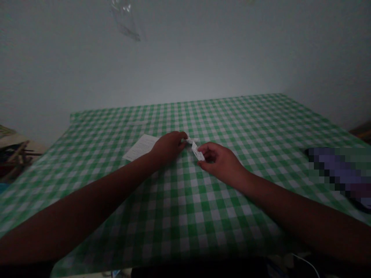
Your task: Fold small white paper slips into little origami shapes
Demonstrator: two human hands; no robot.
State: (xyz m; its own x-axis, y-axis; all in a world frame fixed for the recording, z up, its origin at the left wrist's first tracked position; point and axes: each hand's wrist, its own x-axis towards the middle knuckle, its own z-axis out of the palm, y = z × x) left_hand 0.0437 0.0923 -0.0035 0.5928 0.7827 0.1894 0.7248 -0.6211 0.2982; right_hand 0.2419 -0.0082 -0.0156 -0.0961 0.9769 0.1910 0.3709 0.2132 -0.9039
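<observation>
My right hand [220,159] pinches a small piece of folded paper [198,151] with lines of print, between thumb and fingers. Just left of it, my left hand [170,145] has thumb and fingers closed at a crumpled white paper piece [190,140]. Whether these two bits of paper are joined I cannot tell. Partly behind my left hand and wrist, a flat printed sheet [142,146] lies on the green-and-white checked tablecloth [179,200].
A dark, pixel-blurred flat object [339,170] lies at the table's right side. Behind the table rises a pale wall [203,58] with a clear plastic bag [125,17] hanging on it. Wooden pieces [20,158] stand beyond the left edge. A white cable [307,262] shows below the front edge.
</observation>
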